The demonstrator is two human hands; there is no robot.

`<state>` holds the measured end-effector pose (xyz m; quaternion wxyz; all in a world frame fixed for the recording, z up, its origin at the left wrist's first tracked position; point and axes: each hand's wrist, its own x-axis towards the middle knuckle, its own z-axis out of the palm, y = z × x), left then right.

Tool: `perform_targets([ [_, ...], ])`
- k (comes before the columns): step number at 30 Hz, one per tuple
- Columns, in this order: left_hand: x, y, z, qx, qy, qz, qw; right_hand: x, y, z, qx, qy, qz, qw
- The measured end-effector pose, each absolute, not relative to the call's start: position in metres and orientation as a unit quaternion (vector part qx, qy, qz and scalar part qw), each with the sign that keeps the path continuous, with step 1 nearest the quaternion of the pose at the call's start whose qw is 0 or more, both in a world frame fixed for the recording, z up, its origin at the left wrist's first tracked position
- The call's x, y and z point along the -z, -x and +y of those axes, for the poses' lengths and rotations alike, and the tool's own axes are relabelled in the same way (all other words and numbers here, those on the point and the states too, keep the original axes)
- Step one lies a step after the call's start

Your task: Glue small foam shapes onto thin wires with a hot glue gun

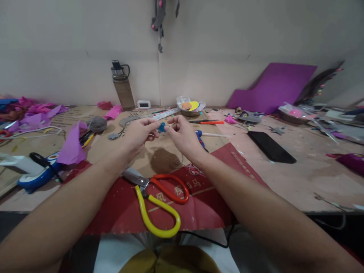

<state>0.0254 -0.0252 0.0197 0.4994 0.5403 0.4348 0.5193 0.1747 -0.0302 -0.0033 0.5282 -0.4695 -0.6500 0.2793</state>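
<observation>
Between the fingertips of both hands is a small blue piece (162,127), held up above the cardboard; its exact kind does not show. My left hand (143,132) pinches its left side, thumb against fingers. From the other side, my right hand (178,131) pinches it too. Below the hands lie large scissors (145,184) with one red and one yellow handle, blades partly behind my left forearm. A blue glue gun (200,138) is partly hidden behind my right wrist.
Red-printed cardboard (210,204) covers the table's front. A black phone (271,147) lies right. A brown bottle (123,89) and a small white clock (143,104) stand by the wall. Grey yarn (97,124) and purple scraps (72,146) lie left, a purple sheet (275,87) leans back right.
</observation>
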Motion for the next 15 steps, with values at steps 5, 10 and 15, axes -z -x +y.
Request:
perform_targets([
  [5,-0.019,-0.011,-0.012,-0.572,-0.521,0.451,0.444,0.012,-0.174,-0.025,-0.280,0.423,-0.697,0.507],
  [10,-0.018,0.005,0.003,-0.606,-0.468,0.469,0.440,0.011,-0.172,-0.036,-0.268,0.416,-0.773,0.397],
  [15,-0.016,0.016,0.014,-0.635,-0.420,0.476,0.441,0.000,-0.170,-0.045,-0.285,0.392,-0.800,0.354],
])
